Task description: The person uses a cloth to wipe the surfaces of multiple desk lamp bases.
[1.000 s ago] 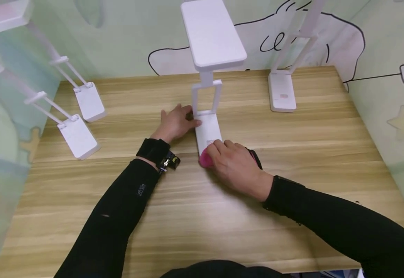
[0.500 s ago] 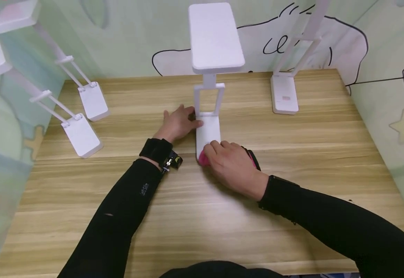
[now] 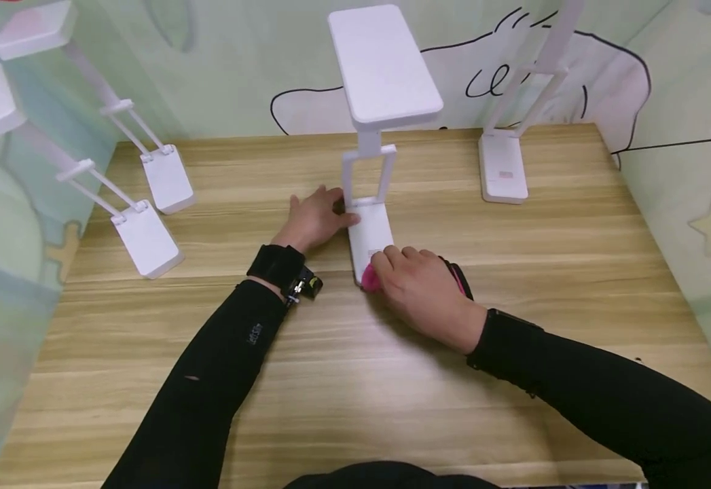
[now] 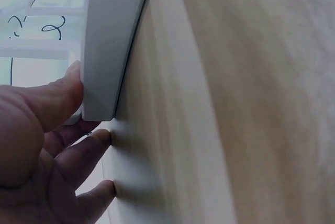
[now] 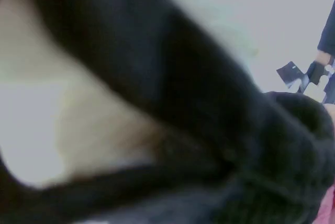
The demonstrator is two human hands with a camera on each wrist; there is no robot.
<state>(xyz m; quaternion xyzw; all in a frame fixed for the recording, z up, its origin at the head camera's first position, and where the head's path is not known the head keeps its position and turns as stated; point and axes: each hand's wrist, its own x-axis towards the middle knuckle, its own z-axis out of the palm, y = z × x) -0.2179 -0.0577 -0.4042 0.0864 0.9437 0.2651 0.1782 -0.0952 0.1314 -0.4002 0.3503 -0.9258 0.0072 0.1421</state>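
A white desk lamp [image 3: 370, 234] stands mid-table in the head view, its flat head raised on a folding arm. My left hand [image 3: 314, 219] pinches the rear left corner of its base. In the left wrist view the thumb [image 4: 63, 96] lies against the base [image 4: 110, 51], with the other fingers past its end. My right hand [image 3: 425, 292] grips a soft-looking pink thing [image 3: 371, 278] with a black strap [image 3: 458, 277], pressed to the front end of the base. Dark fabric [image 5: 209, 88] fills much of the right wrist view, blurred; the right fingertips are hidden.
Two more white lamps [image 3: 147, 239] [image 3: 168, 179] stand at the left of the wooden table [image 3: 306, 407]. Another lamp [image 3: 503, 168] is at the back right. Printed walls [image 3: 227, 75] border the table at the back and sides.
The lamp's front end and head swing left, then back right, with my right hand moving along with them. My left hand stays at the rear corner.
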